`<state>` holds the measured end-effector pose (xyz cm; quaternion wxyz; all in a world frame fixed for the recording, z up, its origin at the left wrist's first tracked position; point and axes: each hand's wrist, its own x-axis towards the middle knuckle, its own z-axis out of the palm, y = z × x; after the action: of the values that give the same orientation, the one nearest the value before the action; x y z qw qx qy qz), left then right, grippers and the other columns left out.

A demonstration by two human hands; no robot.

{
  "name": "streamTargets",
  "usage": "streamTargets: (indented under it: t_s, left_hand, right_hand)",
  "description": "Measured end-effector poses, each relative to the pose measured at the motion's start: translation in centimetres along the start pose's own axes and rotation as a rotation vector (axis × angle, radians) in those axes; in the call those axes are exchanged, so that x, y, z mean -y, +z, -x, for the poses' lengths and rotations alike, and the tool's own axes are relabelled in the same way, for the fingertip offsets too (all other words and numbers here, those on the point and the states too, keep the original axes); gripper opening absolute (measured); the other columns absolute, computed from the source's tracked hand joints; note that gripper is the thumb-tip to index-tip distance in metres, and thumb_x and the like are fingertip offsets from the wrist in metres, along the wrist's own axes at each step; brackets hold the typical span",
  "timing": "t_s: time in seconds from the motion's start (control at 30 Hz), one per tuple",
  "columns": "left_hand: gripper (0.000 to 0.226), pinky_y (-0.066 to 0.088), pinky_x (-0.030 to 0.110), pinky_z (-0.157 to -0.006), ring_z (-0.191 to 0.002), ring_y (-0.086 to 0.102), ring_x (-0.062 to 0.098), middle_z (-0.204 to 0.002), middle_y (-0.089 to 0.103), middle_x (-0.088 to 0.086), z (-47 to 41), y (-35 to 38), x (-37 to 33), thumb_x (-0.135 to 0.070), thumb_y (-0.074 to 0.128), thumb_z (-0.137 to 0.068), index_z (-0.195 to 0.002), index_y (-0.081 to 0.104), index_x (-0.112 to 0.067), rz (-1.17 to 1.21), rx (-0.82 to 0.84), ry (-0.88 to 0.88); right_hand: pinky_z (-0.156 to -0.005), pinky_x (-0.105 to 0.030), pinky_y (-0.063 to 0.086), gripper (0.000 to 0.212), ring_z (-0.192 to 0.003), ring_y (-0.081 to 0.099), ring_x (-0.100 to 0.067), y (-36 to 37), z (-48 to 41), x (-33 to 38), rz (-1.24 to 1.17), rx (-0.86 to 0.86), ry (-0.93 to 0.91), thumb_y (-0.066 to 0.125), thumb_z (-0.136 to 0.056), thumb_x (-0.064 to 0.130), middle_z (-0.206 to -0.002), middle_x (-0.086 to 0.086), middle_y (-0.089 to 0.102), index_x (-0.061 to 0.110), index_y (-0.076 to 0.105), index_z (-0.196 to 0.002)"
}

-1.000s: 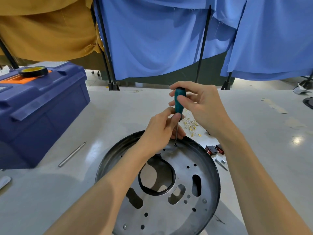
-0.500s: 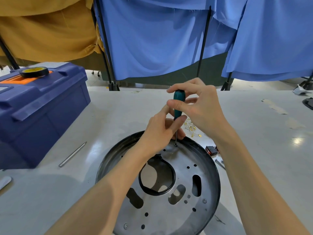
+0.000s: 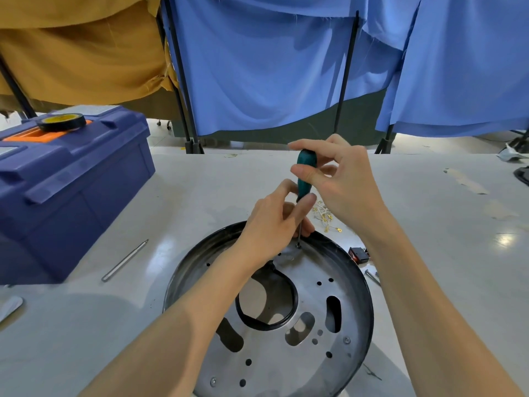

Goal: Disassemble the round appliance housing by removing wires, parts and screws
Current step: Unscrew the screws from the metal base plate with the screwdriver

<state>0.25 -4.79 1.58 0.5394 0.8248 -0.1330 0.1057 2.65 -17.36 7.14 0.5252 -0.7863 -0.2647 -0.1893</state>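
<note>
Item: round housing [image 3: 352,282], a metal plate with a black rim, lying flat on the white table [image 3: 200,179] directly in front of the person. Fitted parts: a black ring [image 3: 289,310] round the central opening; one screw [image 3: 298,245] at the far edge of the housing; two further screws, one at its near right [image 3: 346,340] and one at its near left [image 3: 213,381]. Tool: a screwdriver [image 3: 305,173] with a teal handle, standing nearly upright over the far edge of the housing, tip seated in the far screw. Right hand [image 3: 340,187]: thumb and fingertips pinch the upper handle, fingers only partly curled. Left hand [image 3: 269,224]: thumb and forefinger close round the lower handle where the shaft begins, steadying it. Loose items: gold wire terminals [image 3: 326,216] just beyond the housing; a small black and red part [image 3: 359,255] and a bare screw [image 3: 372,276] just to its right; a thin metal rod [image 3: 125,260] to its left; a blue toolbox [image 3: 71,190] further left, with a roll of tape [image 3: 62,121] on its lid. Step in hand, as judged: backing out the far screw. Next move calls for steady downward pressure and small twists of the right fingertips, keeping the shaft upright so that the tip does not slip, then lifting the freed screw clear.
</note>
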Motion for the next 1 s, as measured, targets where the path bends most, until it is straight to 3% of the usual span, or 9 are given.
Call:
streamTargets:
  t_s: [0.07, 0.2, 0.37, 0.43, 0.57, 0.67, 0.73, 0.87, 1.0]
  left_hand:
    - [0.021, 0.058, 0.046, -0.077, -0.070, 0.071, 0.016, -0.073, 0.073, 0.005, -0.1, 0.0, 0.1, -0.039, 0.041, -0.100, -0.110, 0.049, -0.022, -0.015, 0.009, 0.017]
    - [0.021, 0.058, 0.047, -0.074, -0.068, 0.071, 0.019, -0.071, 0.073, 0.004, 0.0, -0.1, 0.1, -0.039, 0.052, -0.096, -0.095, 0.047, -0.018, 0.027, -0.001, -0.006]
    - [0.026, 0.057, 0.047, -0.077, -0.070, 0.071, 0.017, -0.071, 0.073, 0.004, 0.0, -0.3, 0.3, -0.041, 0.051, -0.095, -0.110, 0.048, -0.021, 0.026, -0.004, -0.006]
    - [0.025, 0.057, 0.048, -0.078, -0.071, 0.071, 0.017, -0.072, 0.073, 0.003, 0.0, -0.1, 0.4, -0.043, 0.039, -0.099, -0.118, 0.045, -0.028, -0.017, 0.021, 0.026]
    - [0.022, 0.058, 0.046, -0.076, -0.069, 0.071, 0.017, -0.072, 0.073, 0.006, -0.2, -0.1, 0.5, -0.035, 0.032, -0.103, -0.108, 0.048, -0.021, -0.016, 0.028, 0.027]
    - [0.020, 0.058, 0.041, -0.075, -0.069, 0.071, 0.015, -0.073, 0.073, 0.006, -0.3, -0.3, 0.5, -0.033, 0.038, -0.102, -0.111, 0.049, -0.019, 0.003, 0.020, 0.020]
    - [0.017, 0.059, 0.039, -0.076, -0.070, 0.071, 0.015, -0.074, 0.074, 0.005, -0.2, -0.3, 0.3, -0.035, 0.044, -0.100, -0.102, 0.049, -0.019, 0.036, 0.021, 0.005]
    - [0.020, 0.059, 0.032, -0.075, -0.072, 0.072, 0.020, -0.077, 0.073, 0.012, 0.0, -0.3, -0.2, -0.032, 0.041, -0.101, -0.104, 0.048, -0.014, 0.122, 0.035, 0.004]
    - [0.022, 0.059, 0.032, -0.077, -0.074, 0.072, 0.023, -0.078, 0.072, 0.015, 0.1, -0.5, -0.5, -0.026, 0.041, -0.102, -0.117, 0.048, -0.012, 0.160, 0.060, 0.006]
  right_hand:
    - [-0.079, -0.012, 0.049, 0.033, -0.085, 0.055, -0.007, 0.0, 0.0, 0.1, 0.004, 0.002, 0.010, 0.065, -0.087, 0.004, -0.095, -0.004, 0.056, 0.024, 0.069, -0.114]
    - [-0.084, -0.012, 0.051, 0.037, -0.095, 0.063, -0.006, -0.6, 0.0, 0.3, -0.054, 0.097, -0.002, 0.054, -0.090, -0.008, -0.105, -0.002, 0.065, 0.019, 0.070, -0.110]
    - [-0.076, -0.012, 0.049, 0.030, -0.086, 0.055, -0.003, -0.1, 0.1, 0.3, -0.006, 0.070, -0.012, 0.076, -0.079, 0.018, -0.099, 0.002, 0.054, 0.030, 0.071, -0.106]
    - [-0.078, -0.014, 0.049, 0.034, -0.080, 0.055, -0.003, -0.2, 0.1, 0.2, -0.011, 0.035, -0.005, 0.074, -0.080, 0.010, -0.092, 0.001, 0.057, 0.027, 0.071, -0.109]
    - [-0.077, -0.015, 0.054, 0.041, -0.083, 0.061, -0.002, -0.6, 0.0, 0.0, -0.015, 0.054, 0.000, 0.061, -0.086, -0.006, -0.098, -0.002, 0.068, 0.024, 0.068, -0.113]
    - [-0.082, -0.023, 0.055, 0.027, -0.098, 0.061, -0.012, -0.2, 0.1, 0.1, -0.016, 0.081, 0.007, 0.069, -0.086, 0.014, -0.106, -0.001, 0.063, 0.023, 0.067, -0.112]
    - [-0.080, -0.019, 0.050, 0.026, -0.094, 0.057, -0.008, -0.1, 0.1, 0.0, 0.008, 0.045, -0.001, 0.073, -0.083, 0.019, -0.106, -0.001, 0.057, 0.027, 0.069, -0.108]
    - [-0.076, -0.014, 0.052, 0.040, -0.082, 0.058, -0.005, -0.6, 0.1, 0.0, -0.010, 0.024, -0.022, 0.066, -0.085, -0.001, -0.095, -0.003, 0.063, 0.026, 0.068, -0.114]
    - [-0.074, -0.017, 0.056, 0.034, -0.093, 0.064, -0.010, -0.4, 0.2, 0.2, -0.044, 0.077, -0.018, 0.060, -0.088, -0.004, -0.100, -0.001, 0.069, 0.021, 0.069, -0.109]
